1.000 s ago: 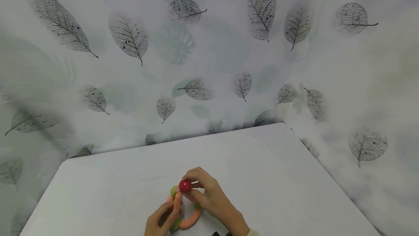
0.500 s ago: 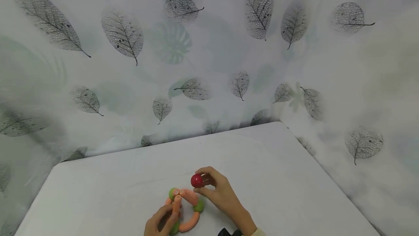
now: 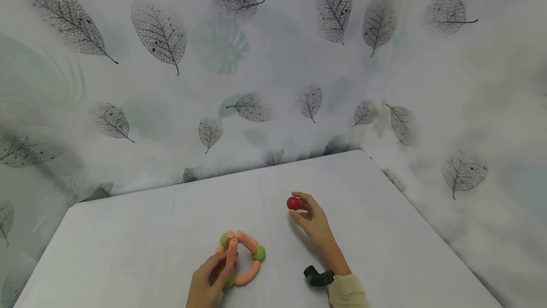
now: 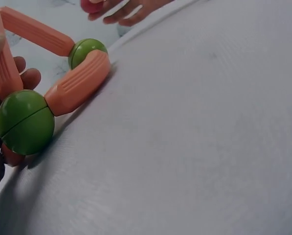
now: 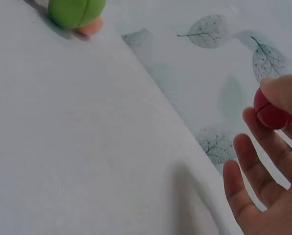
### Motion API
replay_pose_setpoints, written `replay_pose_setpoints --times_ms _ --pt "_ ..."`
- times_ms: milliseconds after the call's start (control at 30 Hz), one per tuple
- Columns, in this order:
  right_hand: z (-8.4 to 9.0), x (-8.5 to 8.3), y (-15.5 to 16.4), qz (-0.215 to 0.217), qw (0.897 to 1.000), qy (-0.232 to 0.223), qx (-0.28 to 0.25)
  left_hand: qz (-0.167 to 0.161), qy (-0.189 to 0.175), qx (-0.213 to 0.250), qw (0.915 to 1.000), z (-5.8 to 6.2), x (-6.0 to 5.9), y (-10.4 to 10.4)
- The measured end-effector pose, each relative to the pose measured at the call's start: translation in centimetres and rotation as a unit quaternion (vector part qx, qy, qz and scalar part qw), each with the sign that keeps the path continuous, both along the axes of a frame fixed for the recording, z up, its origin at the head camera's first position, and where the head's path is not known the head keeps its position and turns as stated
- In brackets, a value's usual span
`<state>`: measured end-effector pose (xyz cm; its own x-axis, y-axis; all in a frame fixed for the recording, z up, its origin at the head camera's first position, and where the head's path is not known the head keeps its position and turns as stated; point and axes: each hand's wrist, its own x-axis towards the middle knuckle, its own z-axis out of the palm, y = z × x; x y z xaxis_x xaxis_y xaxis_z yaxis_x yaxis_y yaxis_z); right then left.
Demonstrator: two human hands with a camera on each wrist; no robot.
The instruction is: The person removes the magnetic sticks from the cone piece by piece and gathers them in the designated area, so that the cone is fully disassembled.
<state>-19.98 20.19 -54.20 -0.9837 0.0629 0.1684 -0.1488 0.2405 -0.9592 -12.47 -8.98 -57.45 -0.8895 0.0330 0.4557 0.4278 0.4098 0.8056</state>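
A toy frame of orange rods [image 3: 249,275] joined by green balls [image 3: 259,253] lies on the white table [image 3: 128,246]. My left hand [image 3: 209,283] holds one upright orange rod [image 3: 232,250] of it between fingers and thumb; in the left wrist view a green ball [image 4: 25,122] and a curved rod [image 4: 77,84] show close up. My right hand [image 3: 312,220] is off to the right of the frame and pinches a small red ball [image 3: 293,203] at its fingertips. The red ball [image 5: 270,111] also shows in the right wrist view.
A leaf-patterned cloth [image 3: 265,61] hangs behind and to the right of the table. A dark wrist strap [image 3: 317,277] sits on my right wrist above a pale sleeve [image 3: 347,291]. The table's far edge [image 3: 265,170] meets the cloth.
My right hand has pulled the red ball off the top of the frame and carried it up and to the right. The left hand keeps its hold on the rod.
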Motion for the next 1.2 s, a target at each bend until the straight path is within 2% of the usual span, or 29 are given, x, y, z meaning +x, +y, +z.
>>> replay_pose_setpoints --times_ms 133,233,500,633,800,933,1100,1200 --pt "-0.9 -0.4 1.8 -0.06 0.998 -0.012 -0.006 0.011 0.024 -0.021 0.9994 -0.2 -0.3 0.3" --pt "-1.4 -0.5 2.8 -0.095 0.995 -0.024 0.023 0.015 0.025 -0.029 0.9992 0.0 -0.4 0.6" --pt "-1.8 -0.5 3.8 -0.133 0.988 -0.017 0.077 0.011 0.0 -0.029 0.9995 0.4 -0.2 0.5" --pt "-1.9 -0.6 3.8 -0.131 0.986 -0.025 0.104 -0.023 -0.002 -0.011 0.9997 0.5 -0.2 0.3" --pt "-2.2 -0.6 3.6 -0.116 0.984 -0.02 0.132 -0.091 -0.014 0.018 0.9956 0.3 -0.1 -0.4" --pt "-2.4 -0.6 3.4 -0.106 0.985 -0.006 0.138 -0.129 0.018 0.016 0.9914 0.1 0.0 -1.1" --pt "-2.3 -0.8 3.4 -0.102 0.983 -0.008 0.153 -0.148 0.047 0.007 0.9878 0.0 -0.3 -1.8" --pt "-2.3 -0.7 3.4 -0.108 0.981 -0.007 0.162 -0.14 0.061 -0.015 0.9881 0.0 -0.4 -2.0"
